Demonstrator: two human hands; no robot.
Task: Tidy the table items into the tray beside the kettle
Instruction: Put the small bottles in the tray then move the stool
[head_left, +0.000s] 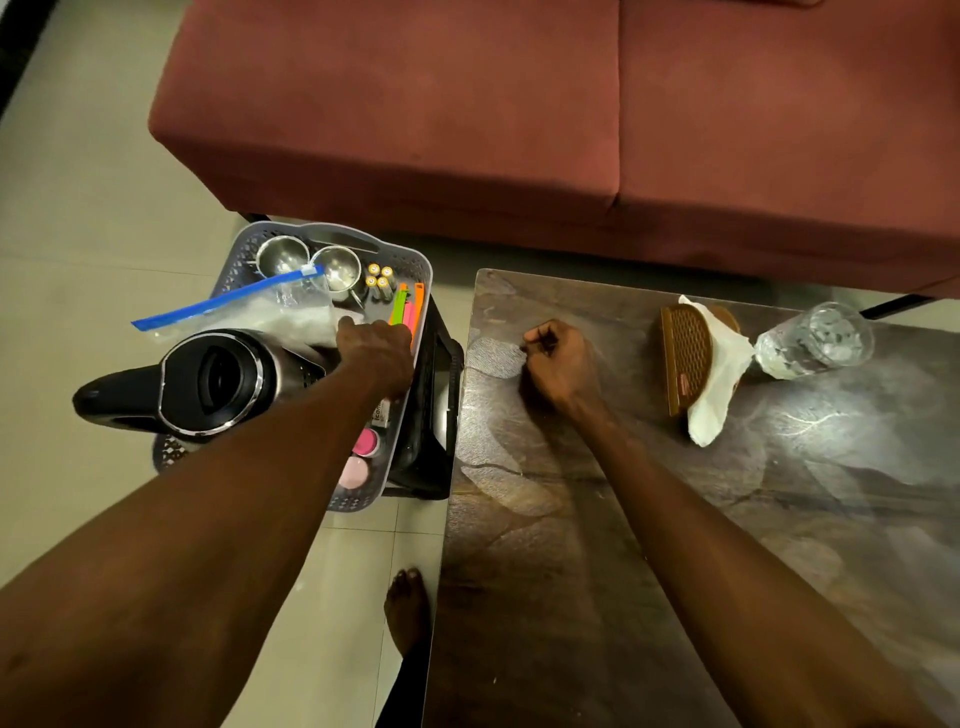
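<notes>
Left hand (375, 347) covers its fingertips and part of tray (332, 233); grip can't be told. Thin dark item in right hand (551, 358) too small to ID. Table (675, 519) cut off at right/bottom edges.

Two steel cups (283, 254), four batteries (379, 276), one kettle (208, 384), one glass (821, 338), one napkin holder (685, 353).

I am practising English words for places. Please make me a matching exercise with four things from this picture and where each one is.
Things:
1. kettle
2. glass
3. batteries
4. napkin holder

Places:
A. on the table, lying on its side
B. in the tray, near the steel cups
C. beside the tray, its lid up
D. on the table, with a white napkin in it

Pairs: 1-C, 2-A, 3-B, 4-D
</notes>
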